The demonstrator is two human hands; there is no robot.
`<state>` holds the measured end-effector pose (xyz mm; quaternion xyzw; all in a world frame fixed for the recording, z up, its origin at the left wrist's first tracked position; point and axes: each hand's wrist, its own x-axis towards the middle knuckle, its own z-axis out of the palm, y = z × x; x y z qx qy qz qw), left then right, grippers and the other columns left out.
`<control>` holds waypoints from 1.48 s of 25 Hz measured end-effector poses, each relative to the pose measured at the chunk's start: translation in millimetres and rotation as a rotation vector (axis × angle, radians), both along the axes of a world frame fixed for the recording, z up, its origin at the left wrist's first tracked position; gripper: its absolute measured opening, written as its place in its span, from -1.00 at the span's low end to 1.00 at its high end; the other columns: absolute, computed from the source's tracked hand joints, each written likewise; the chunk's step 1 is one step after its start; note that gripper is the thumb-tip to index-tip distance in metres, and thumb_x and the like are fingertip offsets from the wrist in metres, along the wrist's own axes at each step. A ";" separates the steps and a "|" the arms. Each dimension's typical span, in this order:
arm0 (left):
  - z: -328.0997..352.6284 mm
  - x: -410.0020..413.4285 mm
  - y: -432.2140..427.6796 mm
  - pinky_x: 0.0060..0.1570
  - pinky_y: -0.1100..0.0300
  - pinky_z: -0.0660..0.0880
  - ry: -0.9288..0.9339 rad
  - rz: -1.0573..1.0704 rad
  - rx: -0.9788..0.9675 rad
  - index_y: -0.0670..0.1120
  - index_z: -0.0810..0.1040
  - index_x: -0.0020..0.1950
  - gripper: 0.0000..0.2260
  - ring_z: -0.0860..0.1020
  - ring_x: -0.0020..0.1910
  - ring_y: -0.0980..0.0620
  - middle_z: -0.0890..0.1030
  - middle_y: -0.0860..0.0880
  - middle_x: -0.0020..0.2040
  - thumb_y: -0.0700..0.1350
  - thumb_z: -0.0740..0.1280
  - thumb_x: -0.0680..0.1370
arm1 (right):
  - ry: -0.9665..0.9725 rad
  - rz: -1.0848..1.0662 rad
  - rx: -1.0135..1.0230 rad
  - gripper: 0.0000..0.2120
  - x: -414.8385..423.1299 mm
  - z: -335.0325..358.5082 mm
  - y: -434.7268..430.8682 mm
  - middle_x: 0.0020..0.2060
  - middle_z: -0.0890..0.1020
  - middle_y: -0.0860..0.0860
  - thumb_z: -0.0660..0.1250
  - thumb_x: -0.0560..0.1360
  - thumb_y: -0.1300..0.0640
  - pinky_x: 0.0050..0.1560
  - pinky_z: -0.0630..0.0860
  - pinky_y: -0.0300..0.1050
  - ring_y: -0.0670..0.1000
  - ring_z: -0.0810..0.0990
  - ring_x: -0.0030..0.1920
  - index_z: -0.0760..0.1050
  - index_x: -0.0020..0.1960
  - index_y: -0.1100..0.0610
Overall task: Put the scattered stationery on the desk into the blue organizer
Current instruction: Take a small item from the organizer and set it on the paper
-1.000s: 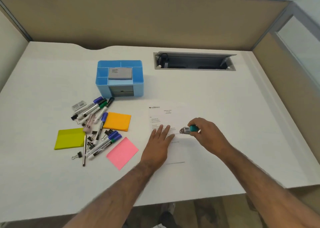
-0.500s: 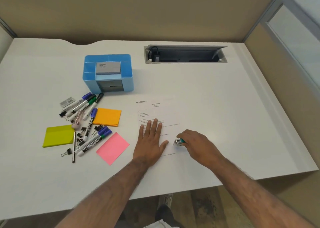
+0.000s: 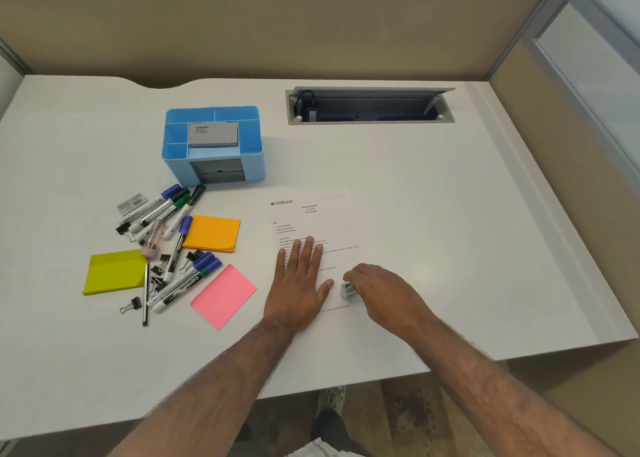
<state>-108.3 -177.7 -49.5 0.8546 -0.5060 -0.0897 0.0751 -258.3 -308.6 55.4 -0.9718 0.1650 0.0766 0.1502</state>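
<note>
The left hand (image 3: 300,285) is lying flat and open on the white printed sheet (image 3: 311,221) while the right hand (image 3: 382,292) is gripping a small silver-and-teal stapler-like object (image 3: 347,288), with the blue plastic organizer (image 3: 213,144) standing far-left on the white desk (image 3: 450,214), nearer the left hand.

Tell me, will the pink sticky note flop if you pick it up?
Probably. The pink sticky note looks like one thin sheet lying flat on the desk, so it should bend easily. It looks very light, and a push would likely slide it.
</note>
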 end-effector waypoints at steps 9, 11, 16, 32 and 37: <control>0.1 0.0 0.2 0.55 -0.14 -0.13 -0.014 -0.011 0.011 -0.04 -0.09 0.65 -0.35 -0.19 0.62 -0.06 -0.16 -0.05 0.65 0.26 -0.06 0.65 | -0.007 0.019 -0.019 -0.60 2.7 -0.1 -1.6 0.04 0.58 0.00 0.22 0.43 0.41 -0.10 0.52 -0.04 0.07 0.56 0.01 0.50 0.19 0.09; 1.1 0.3 0.4 0.55 -0.14 -0.12 -0.016 -0.011 0.017 -0.04 -0.10 0.65 -0.34 -0.20 0.61 -0.06 -0.17 -0.05 0.65 0.26 -0.06 0.65 | -0.017 0.013 -0.017 -0.60 1.2 -1.3 -0.8 0.04 0.59 -0.01 0.23 0.44 0.40 -0.10 0.52 -0.04 0.06 0.56 0.01 0.50 0.20 0.08; 1.6 -0.4 0.2 0.55 -0.14 -0.12 -0.010 -0.011 0.017 -0.04 -0.11 0.65 -0.34 -0.21 0.61 -0.05 -0.17 -0.05 0.64 0.27 -0.06 0.65 | -0.036 -0.004 -0.007 -0.62 0.5 -3.8 0.2 0.04 0.60 -0.02 0.25 0.46 0.38 -0.11 0.53 -0.04 0.06 0.57 0.00 0.51 0.20 0.07; 2.8 -0.7 0.4 0.55 -0.13 -0.15 -0.009 -0.008 0.020 -0.04 -0.12 0.65 -0.34 -0.21 0.61 -0.06 -0.18 -0.05 0.64 0.27 -0.07 0.64 | -0.052 -0.007 -0.019 -0.65 0.1 -9.3 -0.7 0.05 0.62 -0.03 0.29 0.48 0.36 -0.11 0.54 -0.04 0.07 0.59 -0.01 0.53 0.20 0.06; 2.1 1.0 2.2 0.56 -0.12 -0.17 -0.005 -0.021 0.040 -0.03 -0.16 0.64 -0.34 -0.24 0.61 -0.06 -0.21 -0.04 0.64 0.27 -0.10 0.64 | -0.102 -0.304 0.237 -0.71 8.6 10.0 -27.4 0.08 0.67 0.00 0.35 0.50 0.30 0.15 0.49 -0.09 0.03 0.61 0.07 0.62 0.18 0.10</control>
